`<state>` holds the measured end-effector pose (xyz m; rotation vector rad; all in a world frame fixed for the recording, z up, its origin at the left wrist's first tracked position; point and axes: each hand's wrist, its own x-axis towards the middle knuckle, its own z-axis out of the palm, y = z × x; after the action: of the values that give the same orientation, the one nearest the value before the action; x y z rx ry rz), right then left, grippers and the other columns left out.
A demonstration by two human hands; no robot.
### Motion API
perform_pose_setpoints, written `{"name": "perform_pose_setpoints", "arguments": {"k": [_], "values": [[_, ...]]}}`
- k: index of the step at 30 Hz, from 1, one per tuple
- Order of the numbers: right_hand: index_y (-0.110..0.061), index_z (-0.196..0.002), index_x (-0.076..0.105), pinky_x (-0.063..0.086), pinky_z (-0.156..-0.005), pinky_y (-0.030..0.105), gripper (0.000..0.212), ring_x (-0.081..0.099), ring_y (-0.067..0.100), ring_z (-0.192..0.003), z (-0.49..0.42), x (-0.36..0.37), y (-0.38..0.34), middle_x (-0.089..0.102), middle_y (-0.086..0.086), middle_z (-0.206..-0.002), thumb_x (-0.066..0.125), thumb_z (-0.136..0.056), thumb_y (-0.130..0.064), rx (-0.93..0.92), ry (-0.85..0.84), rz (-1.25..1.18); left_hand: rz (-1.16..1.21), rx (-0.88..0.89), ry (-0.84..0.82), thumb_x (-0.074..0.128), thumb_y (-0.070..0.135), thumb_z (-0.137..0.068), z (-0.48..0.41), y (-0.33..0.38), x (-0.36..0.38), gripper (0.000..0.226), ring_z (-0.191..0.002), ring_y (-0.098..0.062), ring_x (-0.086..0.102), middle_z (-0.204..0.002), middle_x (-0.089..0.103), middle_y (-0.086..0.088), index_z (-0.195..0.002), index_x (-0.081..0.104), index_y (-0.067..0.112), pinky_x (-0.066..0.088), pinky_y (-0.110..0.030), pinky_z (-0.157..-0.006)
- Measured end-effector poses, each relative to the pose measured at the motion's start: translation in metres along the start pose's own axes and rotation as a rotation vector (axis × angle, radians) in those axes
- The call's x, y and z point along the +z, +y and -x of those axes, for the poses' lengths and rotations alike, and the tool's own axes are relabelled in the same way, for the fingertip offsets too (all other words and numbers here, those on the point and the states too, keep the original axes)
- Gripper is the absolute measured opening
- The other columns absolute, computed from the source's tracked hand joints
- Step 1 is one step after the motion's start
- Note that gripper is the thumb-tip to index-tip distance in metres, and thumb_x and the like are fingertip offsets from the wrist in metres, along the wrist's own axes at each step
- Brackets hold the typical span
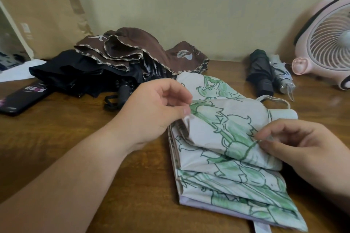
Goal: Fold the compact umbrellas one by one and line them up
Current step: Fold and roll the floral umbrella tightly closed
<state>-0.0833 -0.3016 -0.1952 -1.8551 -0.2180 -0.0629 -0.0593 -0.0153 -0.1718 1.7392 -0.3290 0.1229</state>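
Observation:
A white compact umbrella with green flower drawings [227,168] lies collapsed on the wooden table [94,138], its canopy panels loose and layered. My left hand [157,111] pinches the edge of one panel at its left corner. My right hand [301,143] pinches the same panel near its right side. Behind them lie an unfolded brown umbrella [132,50] and an unfolded black umbrella [79,73]. At the back right, a folded black umbrella [260,73] and a folded grey umbrella [281,75] lie side by side.
A brown paper bag [47,22] stands at the back left against the wall. A dark phone [22,98] lies on the left of the table. A pink desk fan [325,43] stands at the far right.

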Motion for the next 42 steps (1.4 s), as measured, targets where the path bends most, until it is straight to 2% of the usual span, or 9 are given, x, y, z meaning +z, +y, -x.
{"name": "perform_pose_setpoints", "arguments": {"k": [3,8,11,14,20,25,32,38,42], "values": [[-0.018,-0.08,0.08,0.054,-0.072,0.047,0.012,0.068,0.052,-0.074,0.001,0.0,-0.001,0.073,0.027,-0.077,0.078,-0.073,-0.027,-0.002,-0.009,-0.002,0.093,-0.026,0.078,0.072,-0.023,-0.076,-0.001,0.0,0.0,0.033,-0.08,-0.016,0.068,-0.086,0.073,-0.005,-0.09,0.07,0.006,0.059,-0.028,-0.081],[-0.017,-0.09,0.08,0.054,-0.076,0.057,0.074,0.067,0.054,-0.077,0.002,-0.004,-0.002,0.074,0.024,-0.08,0.083,-0.049,-0.078,0.022,-0.046,0.0,0.318,-0.059,0.06,0.066,-0.025,-0.075,-0.001,0.008,-0.003,0.031,-0.078,-0.016,0.065,-0.085,0.068,-0.008,-0.09,0.067,0.002,0.057,-0.022,-0.069],[-0.016,-0.089,0.079,0.05,-0.076,0.047,0.055,0.067,0.047,-0.07,0.0,-0.005,0.003,0.073,0.026,-0.079,0.089,-0.057,-0.06,-0.037,0.024,0.005,0.403,-0.133,0.07,0.072,-0.004,-0.071,-0.001,0.015,-0.009,0.015,-0.064,-0.02,0.062,-0.071,0.062,-0.008,-0.079,0.063,0.005,0.057,-0.028,-0.056],[-0.016,-0.086,0.079,0.054,-0.071,0.034,0.044,0.069,0.03,-0.072,0.0,-0.006,0.0,0.075,0.021,-0.08,0.087,-0.057,-0.049,-0.031,0.014,-0.045,-0.051,-0.301,-0.054,0.076,0.015,-0.082,0.002,0.019,-0.025,0.023,-0.043,-0.02,0.042,-0.054,0.049,-0.007,-0.063,0.063,0.011,0.038,-0.026,-0.039],[-0.016,-0.082,0.079,0.055,-0.065,0.023,0.016,0.068,0.027,-0.071,-0.001,-0.005,0.0,0.074,0.024,-0.081,0.077,-0.071,-0.026,-0.006,0.016,-0.068,-0.058,-0.426,-0.46,0.073,0.008,-0.087,0.01,0.029,-0.024,0.026,-0.032,-0.01,0.042,-0.058,0.06,-0.016,-0.113,0.078,0.012,0.025,-0.019,-0.031],[-0.015,-0.082,0.079,0.056,-0.065,0.025,0.013,0.069,0.031,-0.073,0.001,-0.003,-0.003,0.074,0.025,-0.081,0.076,-0.072,-0.023,0.017,0.014,-0.069,-0.117,-0.308,-0.358,0.084,0.019,-0.074,0.012,0.026,-0.012,0.02,-0.035,-0.013,0.045,-0.058,0.065,-0.015,-0.094,0.081,0.017,0.029,-0.018,-0.032],[-0.014,-0.09,0.078,0.055,-0.074,0.035,0.075,0.071,0.029,-0.074,0.003,-0.004,-0.006,0.075,0.022,-0.082,0.088,-0.046,-0.073,0.043,-0.033,-0.054,-0.315,-0.091,-0.342,0.08,0.038,-0.068,0.009,0.028,-0.023,0.02,-0.044,-0.016,0.055,-0.059,0.067,-0.01,-0.081,0.082,0.023,0.044,-0.018,-0.044],[-0.014,-0.079,0.078,0.054,-0.059,0.021,0.005,0.067,0.023,-0.062,0.007,0.001,-0.012,0.073,0.022,-0.072,0.074,-0.079,-0.013,0.015,-0.025,-0.048,-0.335,-0.15,-0.471,0.083,0.032,-0.075,0.007,0.024,-0.036,0.012,-0.049,-0.02,0.059,-0.061,0.068,-0.014,-0.083,0.083,0.023,0.049,-0.022,-0.048],[-0.013,-0.076,0.077,0.049,-0.051,0.018,0.026,0.059,0.023,-0.057,0.007,-0.003,-0.007,0.065,0.033,-0.072,0.067,-0.086,0.009,-0.003,0.037,0.012,-0.156,-0.321,-0.494,0.079,0.043,-0.077,0.007,0.023,-0.028,0.026,-0.041,-0.018,0.054,-0.059,0.063,-0.015,-0.084,0.082,0.018,0.038,-0.02,-0.039]]}}
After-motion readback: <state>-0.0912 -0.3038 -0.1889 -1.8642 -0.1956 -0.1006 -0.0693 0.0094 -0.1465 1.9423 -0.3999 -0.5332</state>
